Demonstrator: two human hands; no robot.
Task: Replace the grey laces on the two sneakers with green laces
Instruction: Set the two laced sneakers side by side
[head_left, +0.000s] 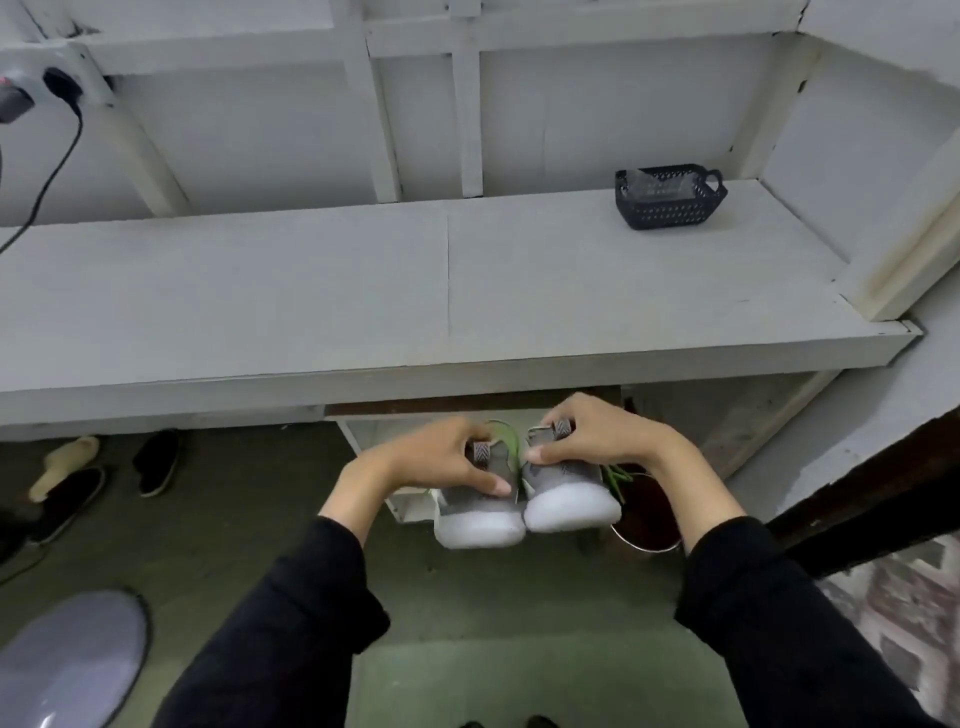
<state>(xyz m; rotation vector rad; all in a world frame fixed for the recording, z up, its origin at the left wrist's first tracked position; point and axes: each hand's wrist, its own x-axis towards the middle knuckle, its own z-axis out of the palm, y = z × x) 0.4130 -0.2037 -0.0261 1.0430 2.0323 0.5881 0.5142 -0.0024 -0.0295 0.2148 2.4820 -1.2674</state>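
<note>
Both hands are closed around the heel ends of the two sneakers: the left hand (447, 460) grips the left sneaker (480, 512) with its thumb laid along the inner side, and the right hand (597, 434) grips the right sneaker (566, 493) with its fingers curled over the collar beside the heel tab. The pair is held side by side, touching, in the air below the front edge of the tabletop (447, 291), white soles turned toward the camera. Green laces (511, 444) are seen between the shoes and trailing at the right, so the relacing is judged largely done; no grey lace can be made out. The shoes are judged light, with soft knit uppers that would give under pressure and firmer foam soles, so the heel counter or sole edge is the surer hold. Loose lace ends may snag. On the tabletop, well apart, stands a dark basket (670, 197).
</note>
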